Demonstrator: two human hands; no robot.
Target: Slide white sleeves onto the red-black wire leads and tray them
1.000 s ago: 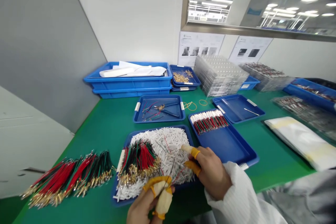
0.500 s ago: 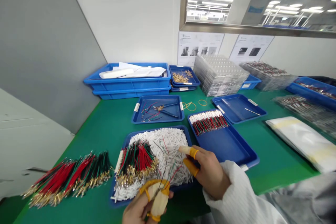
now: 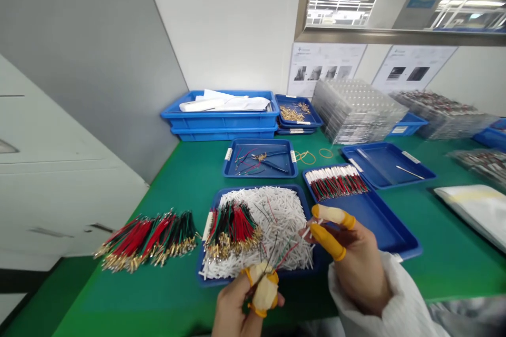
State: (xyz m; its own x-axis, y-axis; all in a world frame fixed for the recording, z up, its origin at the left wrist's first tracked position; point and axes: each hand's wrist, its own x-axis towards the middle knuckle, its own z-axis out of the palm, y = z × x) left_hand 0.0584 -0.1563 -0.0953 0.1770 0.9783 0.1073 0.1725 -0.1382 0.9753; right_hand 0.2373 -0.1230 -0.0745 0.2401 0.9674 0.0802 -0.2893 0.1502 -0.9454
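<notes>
My left hand (image 3: pixel 247 297), with yellow finger cots, is closed in a pinch on a few thin red, green and black wires (image 3: pixel 276 255) that stick up over the near blue tray (image 3: pixel 215 205). That tray holds a heap of white tubes (image 3: pixel 282 221) and a bundle of red, green and black wires with gold terminals (image 3: pixel 231 229). My right hand (image 3: pixel 350 258), also in finger cots, hovers at the tray's right edge, thumb and forefinger pinched on a small white tube (image 3: pixel 307 230).
A loose wire bundle (image 3: pixel 148 237) lies on the green table at left. A tray with sleeved wires (image 3: pixel 336 181) sits at right, a tray with pliers (image 3: pixel 261 160) behind. Stacked blue bins (image 3: pixel 221 118), clear blister trays (image 3: pixel 356 110) and a white bag (image 3: pixel 474 208) stand further off.
The view has swung left, shifting everything rightward in frame. My right hand lifted slightly off the heap with a white tube pinched. My left hand keeps its wires.
</notes>
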